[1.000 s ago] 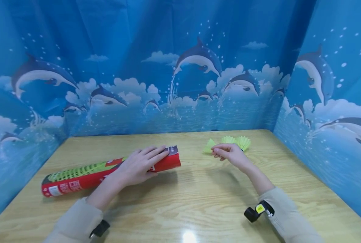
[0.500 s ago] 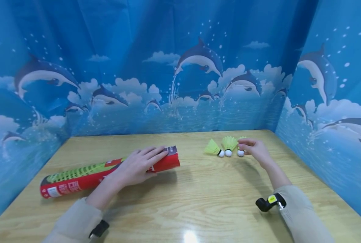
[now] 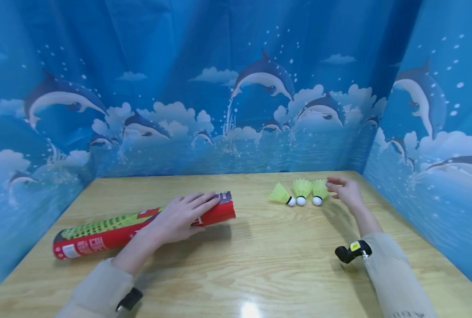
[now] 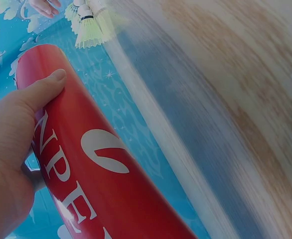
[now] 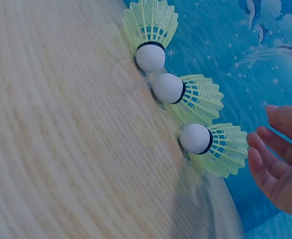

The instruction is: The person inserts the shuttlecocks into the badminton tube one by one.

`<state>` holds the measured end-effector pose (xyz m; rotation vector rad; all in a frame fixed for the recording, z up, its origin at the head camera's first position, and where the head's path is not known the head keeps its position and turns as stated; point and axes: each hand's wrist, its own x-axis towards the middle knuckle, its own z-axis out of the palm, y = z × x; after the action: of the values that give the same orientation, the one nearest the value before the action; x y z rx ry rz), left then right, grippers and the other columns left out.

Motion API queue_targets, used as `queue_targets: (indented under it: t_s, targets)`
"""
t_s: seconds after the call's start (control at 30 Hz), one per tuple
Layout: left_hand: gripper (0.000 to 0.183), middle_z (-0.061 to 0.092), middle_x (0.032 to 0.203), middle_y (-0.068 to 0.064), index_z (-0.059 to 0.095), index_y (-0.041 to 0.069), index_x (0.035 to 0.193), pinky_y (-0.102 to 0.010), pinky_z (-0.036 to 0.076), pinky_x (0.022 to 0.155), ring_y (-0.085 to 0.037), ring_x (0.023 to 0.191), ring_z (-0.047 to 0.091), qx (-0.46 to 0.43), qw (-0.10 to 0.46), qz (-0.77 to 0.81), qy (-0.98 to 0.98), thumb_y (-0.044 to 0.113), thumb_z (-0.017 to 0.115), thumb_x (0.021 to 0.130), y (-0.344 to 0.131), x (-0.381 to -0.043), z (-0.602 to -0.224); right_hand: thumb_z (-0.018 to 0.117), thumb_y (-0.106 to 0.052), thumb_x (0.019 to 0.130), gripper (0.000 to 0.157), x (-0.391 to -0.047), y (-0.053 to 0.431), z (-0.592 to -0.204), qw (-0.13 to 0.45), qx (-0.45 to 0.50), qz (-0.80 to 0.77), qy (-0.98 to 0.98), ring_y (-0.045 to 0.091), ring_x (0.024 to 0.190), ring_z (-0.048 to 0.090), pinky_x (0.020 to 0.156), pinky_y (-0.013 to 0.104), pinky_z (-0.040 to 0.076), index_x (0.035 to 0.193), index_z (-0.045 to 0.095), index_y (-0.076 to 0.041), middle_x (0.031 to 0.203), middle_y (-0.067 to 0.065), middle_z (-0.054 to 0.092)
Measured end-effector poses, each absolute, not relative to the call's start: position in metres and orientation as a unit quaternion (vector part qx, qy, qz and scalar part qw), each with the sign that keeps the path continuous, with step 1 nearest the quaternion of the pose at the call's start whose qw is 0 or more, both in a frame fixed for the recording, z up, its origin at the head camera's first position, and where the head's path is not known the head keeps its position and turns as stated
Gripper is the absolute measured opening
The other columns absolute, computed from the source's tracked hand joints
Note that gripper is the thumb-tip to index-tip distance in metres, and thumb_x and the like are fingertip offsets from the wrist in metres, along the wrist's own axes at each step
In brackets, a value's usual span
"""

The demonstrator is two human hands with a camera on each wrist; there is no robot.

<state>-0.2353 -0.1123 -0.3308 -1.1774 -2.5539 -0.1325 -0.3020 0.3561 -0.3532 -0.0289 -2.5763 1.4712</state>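
A long red and green shuttlecock tube [image 3: 100, 234] lies slantwise on the left half of the table. My left hand [image 3: 182, 216] grips it near its right end, and the left wrist view shows the thumb across the red side [image 4: 106, 154]. Three yellow shuttlecocks with white heads lie in a row toward the back right: a left one [image 3: 280, 193], a middle one [image 3: 301, 189] and a right one [image 3: 320, 190]. Just right of the row, my right hand [image 3: 346, 193] holds nothing. Its loosely bent fingers are close to the right shuttlecock's skirt in the right wrist view.
The wooden table [image 3: 259, 251] ends at a blue dolphin-print curtain [image 3: 172, 97] along the back and both sides. A black wrist camera [image 3: 353, 251] is strapped to the right sleeve, and another [image 3: 130, 299] to the left.
My right hand has moved right along the row, from over the left shuttlecock to beyond the right one, uncovering all three. The left hand and tube have stayed in place.
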Motion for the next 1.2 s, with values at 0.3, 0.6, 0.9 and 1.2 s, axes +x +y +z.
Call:
queue_targets:
  t_s: [0.3, 0.6, 0.9, 1.2]
  targets:
    - [0.095, 0.040, 0.144, -0.006, 0.035, 0.019, 0.144, -0.052, 0.042, 0.091, -0.026, 0.125, 0.040, -0.415, 0.164, -0.044, -0.894, 0.023, 0.086, 0.064, -0.113, -0.236, -0.330, 0.047, -0.018, 0.097, 0.050, -0.308, 0.362, -0.356, 0.077, -0.018, 0.481, -0.873, -0.001, 0.084, 0.052, 0.075, 0.026, 0.051, 0.138, 0.035, 0.007, 0.137, 0.028, 0.039]
    - [0.095, 0.040, 0.143, -0.006, 0.036, 0.019, 0.143, -0.052, 0.043, 0.091, -0.026, 0.125, 0.040, -0.411, 0.162, -0.041, -0.896, 0.023, 0.086, 0.063, -0.113, -0.236, -0.331, 0.050, -0.011, 0.095, 0.051, -0.310, 0.364, -0.358, 0.059, 0.003, 0.432, -0.900, 0.030, 0.101, 0.058, 0.069, 0.029, 0.051, 0.138, 0.033, 0.010, 0.135, 0.032, 0.038]
    - [0.095, 0.040, 0.143, -0.006, 0.035, 0.019, 0.144, -0.051, 0.043, 0.090, -0.026, 0.124, 0.040, -0.409, 0.161, -0.041, -0.897, 0.023, 0.086, 0.063, -0.113, -0.235, -0.331, 0.054, -0.007, 0.092, 0.042, -0.307, 0.366, -0.362, 0.071, 0.005, 0.418, -0.906, 0.009, 0.079, 0.056, 0.068, 0.033, 0.052, 0.125, 0.044, 0.017, 0.112, 0.036, 0.052]
    - [0.094, 0.040, 0.143, -0.007, 0.035, 0.018, 0.144, -0.052, 0.042, 0.091, -0.026, 0.124, 0.040, -0.411, 0.162, -0.044, -0.896, 0.023, 0.086, 0.064, -0.113, -0.235, -0.331, 0.056, -0.009, 0.091, 0.034, -0.297, 0.370, -0.363, 0.065, -0.008, 0.393, -0.917, 0.008, 0.071, 0.055, 0.066, 0.034, 0.052, 0.110, 0.052, 0.019, 0.091, 0.022, 0.063]
